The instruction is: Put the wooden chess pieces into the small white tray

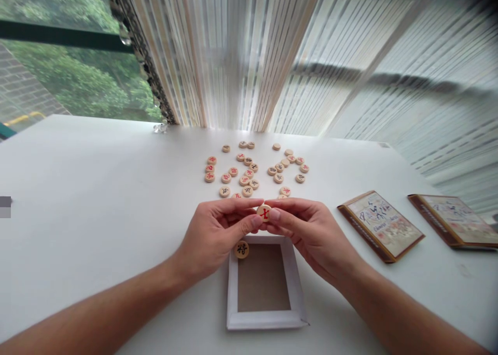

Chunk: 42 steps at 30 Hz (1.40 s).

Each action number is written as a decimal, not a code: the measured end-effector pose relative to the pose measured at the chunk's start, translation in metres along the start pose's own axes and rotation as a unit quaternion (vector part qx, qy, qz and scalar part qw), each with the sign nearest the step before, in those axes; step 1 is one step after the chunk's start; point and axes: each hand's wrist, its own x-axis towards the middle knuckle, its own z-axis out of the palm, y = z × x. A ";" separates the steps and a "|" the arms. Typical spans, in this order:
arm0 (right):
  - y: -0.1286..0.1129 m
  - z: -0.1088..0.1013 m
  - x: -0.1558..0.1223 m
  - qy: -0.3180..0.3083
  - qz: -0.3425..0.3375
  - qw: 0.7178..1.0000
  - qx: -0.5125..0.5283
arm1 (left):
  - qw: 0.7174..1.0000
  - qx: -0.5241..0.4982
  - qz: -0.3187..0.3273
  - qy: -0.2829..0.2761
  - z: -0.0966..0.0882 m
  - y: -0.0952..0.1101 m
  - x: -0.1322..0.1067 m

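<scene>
My left hand [218, 230] and my right hand [307, 228] meet above the table, both pinching one round wooden chess piece [264, 212] with a red character on it. Just below them stands an open white box tray [233, 287] with a brown bottom. One wooden piece with a black character [241, 250] lies in the tray's top left corner, close under my left thumb. Beyond my hands several wooden pieces [249, 171] with red or black characters lie scattered on the white table [97, 199].
Two flat printed box parts lie to the right, one near [381, 225] and one farther right [455, 220]. Striped curtains [272, 54] hang behind the table's far edge. A window [58, 59] at the upper left shows trees.
</scene>
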 end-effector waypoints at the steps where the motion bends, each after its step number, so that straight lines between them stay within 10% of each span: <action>1: 0.000 0.000 0.000 0.001 0.002 1.000 0.001 | 1.000 0.000 0.003 -0.003 0.000 0.000 0.000; 9: 0.002 0.002 -0.002 0.013 -0.017 1.000 -0.022 | 0.998 0.042 0.036 -0.041 -0.001 0.000 -0.004; 17: -0.004 0.003 -0.007 -0.016 -0.006 0.999 -0.041 | 0.936 0.261 0.229 -0.054 -0.002 0.003 -0.008; 33: -0.005 0.008 -0.005 -0.019 -0.009 1.000 0.008 | 0.998 0.044 0.040 -0.026 0.008 0.008 -0.007; 42: -0.005 0.008 -0.007 -0.006 0.003 0.999 -0.041 | 0.974 0.173 0.140 -0.034 0.008 0.004 -0.015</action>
